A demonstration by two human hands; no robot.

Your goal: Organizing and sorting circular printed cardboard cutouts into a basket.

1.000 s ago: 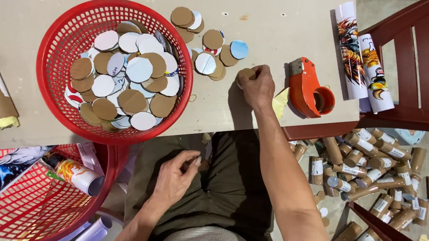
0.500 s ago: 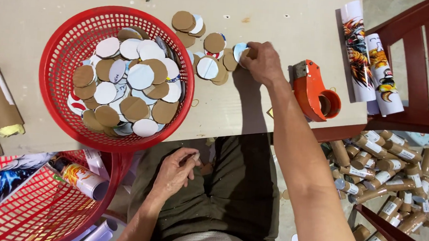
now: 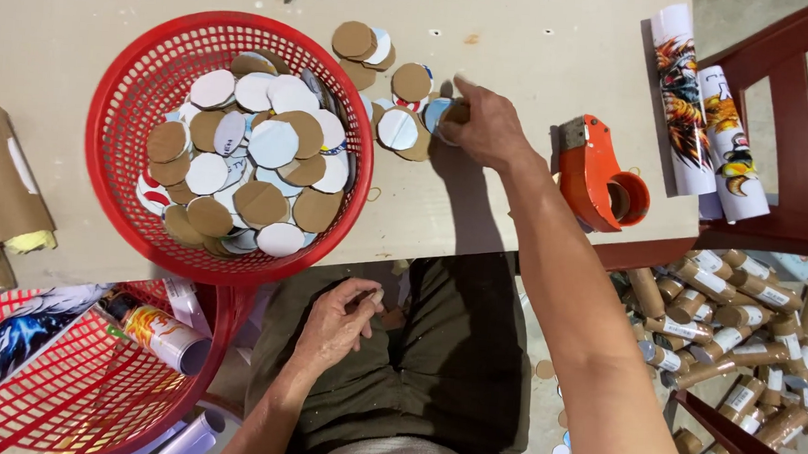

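My right hand [image 3: 487, 125] reaches across the pale table [image 3: 528, 38], fingertips closed on a round cardboard disc [image 3: 452, 110] at the edge of a loose pile of discs [image 3: 385, 76]. My left hand [image 3: 337, 321] rests on my lap below the table edge, fingers curled with a small item pinched at the tips; what it is cannot be made out. A red mesh basket [image 3: 122, 98] full of brown and white discs stands to the left of the pile.
An orange tape dispenser [image 3: 599, 178] sits right of my right hand. Two printed paper rolls [image 3: 701, 105] lie at the table's right end beside a red chair [image 3: 803, 121]. Several cardboard tubes [image 3: 735, 322] litter the floor. A second red basket [image 3: 57, 393] holds rolls at lower left.
My right hand has moved up and left from near the table's front edge to the disc pile and closed on a disc. My left hand has stayed on my lap.
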